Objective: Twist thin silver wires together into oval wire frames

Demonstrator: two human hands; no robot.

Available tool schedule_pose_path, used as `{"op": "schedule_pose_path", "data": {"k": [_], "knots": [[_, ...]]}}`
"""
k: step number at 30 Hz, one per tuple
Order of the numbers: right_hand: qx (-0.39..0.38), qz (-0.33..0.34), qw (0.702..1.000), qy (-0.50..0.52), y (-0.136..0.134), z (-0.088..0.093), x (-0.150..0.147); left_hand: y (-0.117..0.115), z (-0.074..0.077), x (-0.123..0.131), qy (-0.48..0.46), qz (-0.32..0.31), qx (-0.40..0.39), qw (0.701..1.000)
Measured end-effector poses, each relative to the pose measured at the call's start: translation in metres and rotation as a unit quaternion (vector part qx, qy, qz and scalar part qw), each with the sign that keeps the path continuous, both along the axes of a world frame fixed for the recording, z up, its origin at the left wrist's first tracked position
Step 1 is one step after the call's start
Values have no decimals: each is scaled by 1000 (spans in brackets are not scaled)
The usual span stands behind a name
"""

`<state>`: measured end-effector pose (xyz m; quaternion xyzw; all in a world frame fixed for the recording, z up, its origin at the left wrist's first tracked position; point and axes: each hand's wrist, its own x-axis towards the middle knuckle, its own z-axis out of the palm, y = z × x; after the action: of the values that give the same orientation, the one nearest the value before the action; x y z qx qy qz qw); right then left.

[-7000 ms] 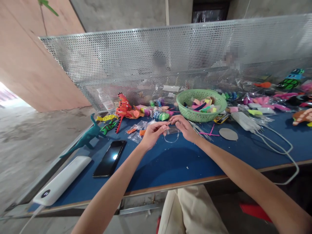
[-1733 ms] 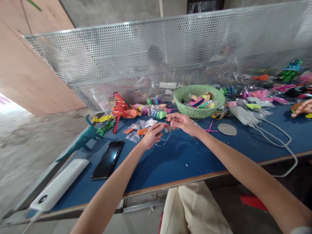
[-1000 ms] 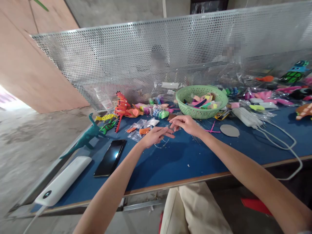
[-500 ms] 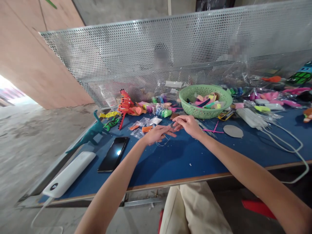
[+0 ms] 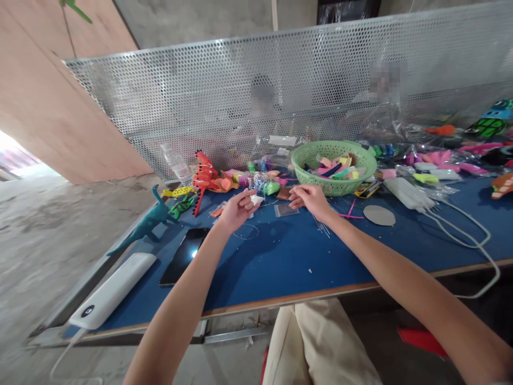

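Note:
My left hand (image 5: 237, 209) is above the blue table, its fingers curled in. A loop of thin thread (image 5: 246, 235) hangs below it and seems to be held in those fingers. To its right, my right hand (image 5: 311, 201) has thumb and fingers together in a pinch; whatever is in them is too small to make out. Between the hands lies a small clear plastic bag (image 5: 287, 210). Thin metal wires (image 5: 324, 230) lie under my right wrist, next to pink strips (image 5: 351, 209). Just behind my left fingers is a white packet (image 5: 256, 200).
A green basket (image 5: 334, 184) of foam pieces stands behind my right hand. Left are a phone (image 5: 180, 256), a white power bank (image 5: 114, 289) and a teal dinosaur (image 5: 146, 224). A grey oval (image 5: 379, 215) and a white charger (image 5: 409, 193) lie right. A perforated metal screen (image 5: 216, 96) rises behind.
My hands have moved apart from each other, the left one up and to the left with the thread loop. The clear bag between them now shows on the table.

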<state>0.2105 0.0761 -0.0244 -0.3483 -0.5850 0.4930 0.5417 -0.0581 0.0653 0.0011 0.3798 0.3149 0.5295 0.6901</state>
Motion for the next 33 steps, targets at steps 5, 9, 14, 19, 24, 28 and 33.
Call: {"op": "schedule_pose_path", "data": {"k": [5, 9, 14, 19, 24, 28, 33], "knots": [[83, 21, 990, -108, -4, 0, 1, 3, -4, 0, -3, 49, -14, 999], [52, 70, 995, -47, -6, -2, -5, -2, -7, 13, -58, 53, 4, 997], [34, 76, 997, 1, -14, 1, -15, -12, -8, 33, -111, 55, -16, 992], [68, 81, 994, -40, -22, 1, -23, -16, -8, 43, -122, 22, -72, 990], [101, 28, 994, -29, -22, -3, -27, -14, -11, 42, -144, 3, -79, 986], [104, 19, 994, -27, -21, -5, -28, -12, -11, 36, -135, -15, -84, 987], [107, -8, 993, -40, -20, -8, -28, -11, -10, 33, -122, -20, -83, 989]]}}
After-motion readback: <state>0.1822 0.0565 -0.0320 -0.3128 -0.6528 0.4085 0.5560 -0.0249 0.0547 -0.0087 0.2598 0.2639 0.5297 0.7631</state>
